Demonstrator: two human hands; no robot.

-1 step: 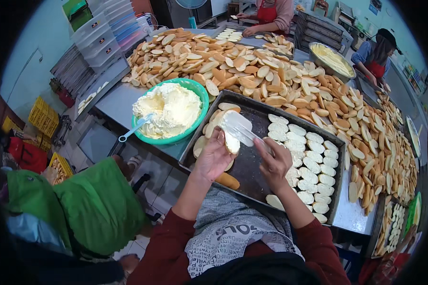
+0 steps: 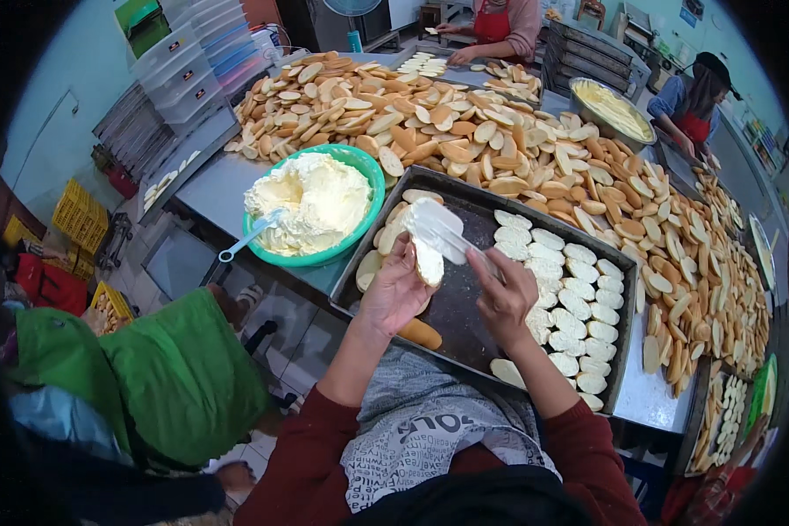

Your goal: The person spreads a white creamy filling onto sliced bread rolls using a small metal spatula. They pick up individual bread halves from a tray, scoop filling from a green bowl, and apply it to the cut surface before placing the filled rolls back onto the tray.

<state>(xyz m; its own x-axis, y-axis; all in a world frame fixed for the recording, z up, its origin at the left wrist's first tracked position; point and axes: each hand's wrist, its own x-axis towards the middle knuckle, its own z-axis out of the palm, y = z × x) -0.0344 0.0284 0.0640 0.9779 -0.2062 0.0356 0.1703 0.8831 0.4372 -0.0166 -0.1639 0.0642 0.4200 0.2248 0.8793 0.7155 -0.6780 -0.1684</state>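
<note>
While left hand [image 2: 396, 294] holds bread slice [image 2: 428, 260], right hand [image 2: 502, 294] spreads.

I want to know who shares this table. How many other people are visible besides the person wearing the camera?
3: a person in a red apron at the far end, a person in a black cap at far right, a person in green clothing at lower left. Others may be hidden.

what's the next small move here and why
Probably set the bread slice from the left hand into the dark tray, beside the rows of spread slices. It already looks coated white, and the right hand holds the spatula at its top.
</note>
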